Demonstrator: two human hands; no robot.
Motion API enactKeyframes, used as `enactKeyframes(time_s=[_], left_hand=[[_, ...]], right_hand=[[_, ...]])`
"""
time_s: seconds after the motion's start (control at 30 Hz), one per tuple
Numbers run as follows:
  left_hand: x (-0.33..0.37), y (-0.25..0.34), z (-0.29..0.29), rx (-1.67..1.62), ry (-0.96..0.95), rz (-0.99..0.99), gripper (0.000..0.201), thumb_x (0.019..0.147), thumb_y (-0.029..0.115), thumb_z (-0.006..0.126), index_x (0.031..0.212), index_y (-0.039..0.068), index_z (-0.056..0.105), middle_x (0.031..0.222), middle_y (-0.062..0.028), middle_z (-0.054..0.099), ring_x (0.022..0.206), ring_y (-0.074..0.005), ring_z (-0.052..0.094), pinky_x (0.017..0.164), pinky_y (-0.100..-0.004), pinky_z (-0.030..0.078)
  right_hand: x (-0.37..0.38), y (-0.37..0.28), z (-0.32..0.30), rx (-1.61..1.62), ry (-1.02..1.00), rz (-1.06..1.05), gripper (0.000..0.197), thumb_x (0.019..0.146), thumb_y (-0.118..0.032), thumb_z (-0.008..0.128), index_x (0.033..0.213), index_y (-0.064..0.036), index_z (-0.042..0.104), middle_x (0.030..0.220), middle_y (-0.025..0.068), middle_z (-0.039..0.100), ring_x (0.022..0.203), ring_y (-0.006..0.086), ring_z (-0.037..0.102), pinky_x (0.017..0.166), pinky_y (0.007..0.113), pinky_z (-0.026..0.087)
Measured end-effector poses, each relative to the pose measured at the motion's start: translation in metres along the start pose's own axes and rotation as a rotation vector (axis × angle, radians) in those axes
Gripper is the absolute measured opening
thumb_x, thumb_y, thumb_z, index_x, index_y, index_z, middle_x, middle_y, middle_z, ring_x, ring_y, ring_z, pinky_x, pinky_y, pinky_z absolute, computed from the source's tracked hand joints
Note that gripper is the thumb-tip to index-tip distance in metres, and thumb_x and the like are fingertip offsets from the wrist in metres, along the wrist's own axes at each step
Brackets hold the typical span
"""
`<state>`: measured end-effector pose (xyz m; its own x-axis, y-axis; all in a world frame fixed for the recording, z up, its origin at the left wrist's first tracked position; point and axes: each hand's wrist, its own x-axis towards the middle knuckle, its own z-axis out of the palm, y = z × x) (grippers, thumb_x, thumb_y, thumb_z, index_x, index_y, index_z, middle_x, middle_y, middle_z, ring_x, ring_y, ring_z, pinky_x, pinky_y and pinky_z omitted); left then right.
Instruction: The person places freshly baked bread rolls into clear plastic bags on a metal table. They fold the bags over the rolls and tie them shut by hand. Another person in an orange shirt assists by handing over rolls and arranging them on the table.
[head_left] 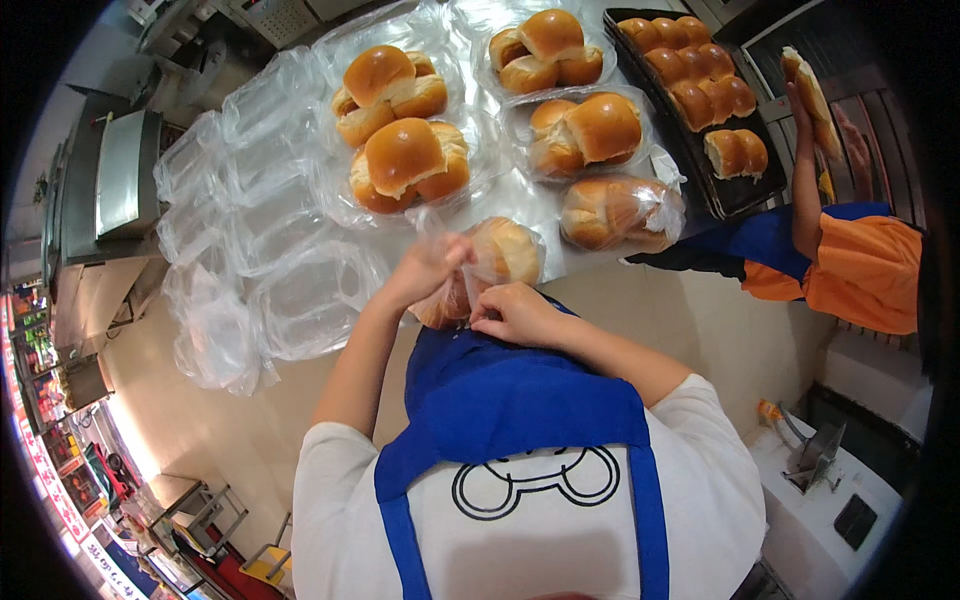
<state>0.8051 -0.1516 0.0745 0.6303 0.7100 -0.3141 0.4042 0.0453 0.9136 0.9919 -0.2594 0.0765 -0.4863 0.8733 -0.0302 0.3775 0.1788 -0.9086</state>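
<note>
At the table's near edge, right in front of my apron, is a clear plastic bag (455, 290) with golden buns (508, 250) inside. My left hand (437, 262) is closed on the gathered plastic at the bag's upper left. My right hand (518, 315) has its fingers bent and pinched on the bag's near side; the fingertips are partly hidden. To the right of it lies another bag of buns (620, 213), its plastic drawn together at one end. Buns heaped in open clear trays stand just beyond my hands, among them one pile (410, 160) at the left and another (590, 130) at the right.
Several empty clear plastic trays and bags (290, 215) cover the metal table's left side. A black baking tray (735, 195) with rows of buns (690, 70) sits at the far right. Beside it, a co-worker in an orange shirt (870, 270) holds bread (815, 100).
</note>
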Motion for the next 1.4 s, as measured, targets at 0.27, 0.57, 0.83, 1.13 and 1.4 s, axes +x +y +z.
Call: enactKeyframes(time_s=[0.27, 0.57, 0.83, 1.13, 1.4], left_hand=[[-0.021, 0.033, 0.018, 0.754, 0.375, 0.586, 0.007, 0.07, 0.017, 0.065, 0.076, 0.014, 0.063, 0.078, -0.0028, 0.063, 0.069, -0.0243, 0.062, 0.062, -0.0387, 0.049], [-0.027, 0.016, 0.034, 0.973, 0.531, 0.654, 0.008, 0.073, 0.018, 0.065, 0.079, 0.017, 0.06, 0.065, 0.0001, 0.047, 0.064, -0.0176, 0.054, 0.067, -0.0349, 0.042], [-0.034, 0.007, 0.035, 0.902, 0.652, 0.671, 0.01, 0.076, 0.016, 0.065, 0.085, 0.016, 0.063, 0.079, 0.0017, 0.064, 0.075, -0.0156, 0.062, 0.084, -0.0401, 0.045], [-0.037, 0.001, 0.029, 0.767, 0.689, 0.742, 0.002, 0.082, 0.016, 0.064, 0.083, 0.015, 0.063, 0.079, 0.0012, 0.065, 0.076, -0.0173, 0.063, 0.086, -0.0442, 0.043], [-0.07, -0.014, 0.027, 0.295, 0.442, 0.007, 0.016, 0.095, 0.02, 0.055, 0.087, 0.008, 0.063, 0.089, -0.0025, 0.065, 0.078, -0.0191, 0.06, 0.083, -0.0367, 0.044]], right_hand=[[0.04, -0.004, -0.036, 0.435, 0.509, 0.175, 0.019, 0.09, -0.017, 0.061, 0.096, -0.0023, 0.071, 0.089, 0.0112, 0.071, 0.084, 0.0165, 0.067, 0.077, 0.032, 0.052], [0.056, 0.038, -0.053, 0.137, -0.118, 0.045, 0.021, 0.085, -0.019, 0.062, 0.098, -0.0051, 0.071, 0.087, 0.0121, 0.071, 0.079, 0.0206, 0.067, 0.074, 0.034, 0.051], [0.061, 0.017, -0.045, -0.014, 0.172, 0.047, 0.016, 0.084, -0.017, 0.06, 0.095, -0.005, 0.063, 0.084, 0.0129, 0.066, 0.074, 0.033, 0.063, 0.068, 0.039, 0.05], [0.045, -0.032, -0.03, -0.004, 0.494, 0.067, 0.015, 0.091, -0.013, 0.058, 0.103, -0.0072, 0.051, 0.08, 0.0151, 0.064, 0.075, 0.0345, 0.064, 0.067, 0.043, 0.05], [0.01, 0.049, -0.03, -0.118, 0.537, 0.157, 0.013, 0.089, -0.011, 0.058, 0.101, -0.0085, 0.051, 0.076, 0.0148, 0.064, 0.071, 0.0353, 0.065, 0.063, 0.044, 0.05]])
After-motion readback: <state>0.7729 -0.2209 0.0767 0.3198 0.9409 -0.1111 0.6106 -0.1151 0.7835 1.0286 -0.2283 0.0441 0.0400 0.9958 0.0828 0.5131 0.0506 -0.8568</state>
